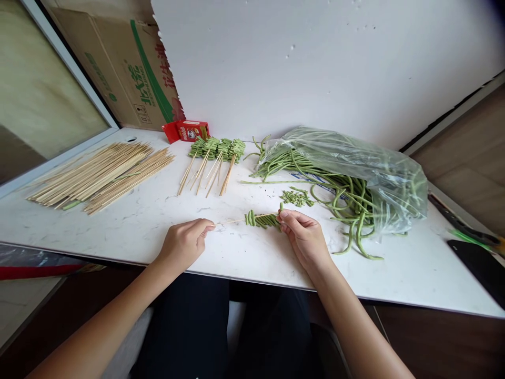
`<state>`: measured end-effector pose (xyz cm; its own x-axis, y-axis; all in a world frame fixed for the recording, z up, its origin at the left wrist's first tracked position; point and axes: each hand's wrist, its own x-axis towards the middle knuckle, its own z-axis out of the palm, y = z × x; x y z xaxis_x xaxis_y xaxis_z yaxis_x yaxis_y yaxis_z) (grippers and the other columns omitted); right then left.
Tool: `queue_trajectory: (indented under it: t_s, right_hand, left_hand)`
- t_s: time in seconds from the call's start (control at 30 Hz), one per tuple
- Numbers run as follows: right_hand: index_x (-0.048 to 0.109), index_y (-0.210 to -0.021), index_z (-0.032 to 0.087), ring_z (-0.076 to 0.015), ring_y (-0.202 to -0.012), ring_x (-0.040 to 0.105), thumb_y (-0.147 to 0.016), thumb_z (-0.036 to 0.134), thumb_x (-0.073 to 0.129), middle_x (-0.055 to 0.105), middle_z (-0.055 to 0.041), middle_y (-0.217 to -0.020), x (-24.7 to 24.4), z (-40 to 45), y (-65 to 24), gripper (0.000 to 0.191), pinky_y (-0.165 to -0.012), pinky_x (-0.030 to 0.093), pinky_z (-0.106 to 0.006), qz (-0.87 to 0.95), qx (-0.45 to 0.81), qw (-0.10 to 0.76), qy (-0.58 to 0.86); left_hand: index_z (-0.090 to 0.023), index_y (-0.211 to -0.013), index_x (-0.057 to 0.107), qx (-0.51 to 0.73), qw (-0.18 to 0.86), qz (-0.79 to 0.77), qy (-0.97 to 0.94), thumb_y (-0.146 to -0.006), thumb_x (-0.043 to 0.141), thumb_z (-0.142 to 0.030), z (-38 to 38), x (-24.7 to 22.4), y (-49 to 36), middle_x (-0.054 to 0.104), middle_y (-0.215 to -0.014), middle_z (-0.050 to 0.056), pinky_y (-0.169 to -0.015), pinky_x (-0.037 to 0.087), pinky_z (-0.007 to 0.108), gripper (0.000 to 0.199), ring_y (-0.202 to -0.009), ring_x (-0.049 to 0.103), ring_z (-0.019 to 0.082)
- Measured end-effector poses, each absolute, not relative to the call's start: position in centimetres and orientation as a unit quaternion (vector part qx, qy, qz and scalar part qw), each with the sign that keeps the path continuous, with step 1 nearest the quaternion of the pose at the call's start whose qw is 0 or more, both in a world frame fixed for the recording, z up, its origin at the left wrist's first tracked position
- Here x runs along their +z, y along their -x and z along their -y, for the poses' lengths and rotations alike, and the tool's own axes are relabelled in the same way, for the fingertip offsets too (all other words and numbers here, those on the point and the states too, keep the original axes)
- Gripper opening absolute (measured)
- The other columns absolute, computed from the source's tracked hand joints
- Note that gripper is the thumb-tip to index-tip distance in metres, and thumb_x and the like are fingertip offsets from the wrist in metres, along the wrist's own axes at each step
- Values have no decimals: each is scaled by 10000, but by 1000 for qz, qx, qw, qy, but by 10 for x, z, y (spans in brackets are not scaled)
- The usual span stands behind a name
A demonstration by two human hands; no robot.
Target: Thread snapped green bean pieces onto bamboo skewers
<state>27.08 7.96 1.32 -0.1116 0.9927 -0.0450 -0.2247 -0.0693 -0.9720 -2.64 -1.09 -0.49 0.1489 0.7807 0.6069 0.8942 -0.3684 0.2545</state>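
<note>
My left hand (185, 239) pinches the near end of a thin bamboo skewer (231, 221) just above the white table. A few short green bean pieces (250, 218) are threaded along the skewer. At its far end my right hand (303, 234) closes finger and thumb on a single bean piece (281, 207), held upright at the tip. Beneath the skewer lies a row of cut bean pieces (267, 221), partly hidden by the skewer and my right fingers. Whether any of that row is on the skewer is hard to make out.
Loose skewers (98, 173) lie piled at the left. Finished bean skewers (216, 150) rest at the back by a red box (189, 130). Small bean bits (296, 197) lie before a plastic bag (398, 179) of long beans (357, 202). A black phone-like object (477, 266) lies right.
</note>
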Motion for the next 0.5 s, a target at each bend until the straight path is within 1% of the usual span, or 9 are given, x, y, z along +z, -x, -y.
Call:
queue_trajectory:
  t_s: [0.1, 0.17, 0.3, 0.5]
  right_hand:
    - [871, -888, 247, -200, -775, 623, -778, 464, 924, 786, -53, -887, 9, -78, -271, 249, -780, 501, -391, 469, 559, 524, 439]
    - [874, -901, 252, -213, -790, 641, -777, 466, 924, 794, -57, -900, 8, -78, -271, 252, -793, 509, -400, 479, 540, 531, 445]
    - [869, -872, 254, -221, -815, 662, -765, 461, 933, 798, -57, -899, 10, -76, -271, 241, -809, 526, -405, 485, 533, 532, 445]
    - [859, -823, 263, -213, -805, 643, -775, 449, 929, 786, -50, -877, 13, -75, -270, 205, -804, 523, -405, 497, 542, 526, 428]
  left_hand:
    - [-200, -922, 716, -342, 84, 557, 752, -769, 435, 59, 11, -5, 26, 825, -875, -4, -656, 619, 234, 412, -712, 779, 152]
    - [-200, -924, 719, -341, 85, 556, 753, -761, 429, 62, 11, -5, 26, 825, -872, -5, -653, 619, 230, 423, -717, 780, 150]
    - [-199, -910, 720, -345, 88, 552, 754, -762, 424, 61, 11, -4, 26, 820, -853, -9, -645, 616, 227, 421, -713, 778, 147]
    - [-196, -884, 723, -342, 96, 551, 756, -761, 428, 62, 11, -4, 26, 797, -796, -13, -633, 600, 235, 411, -671, 756, 148]
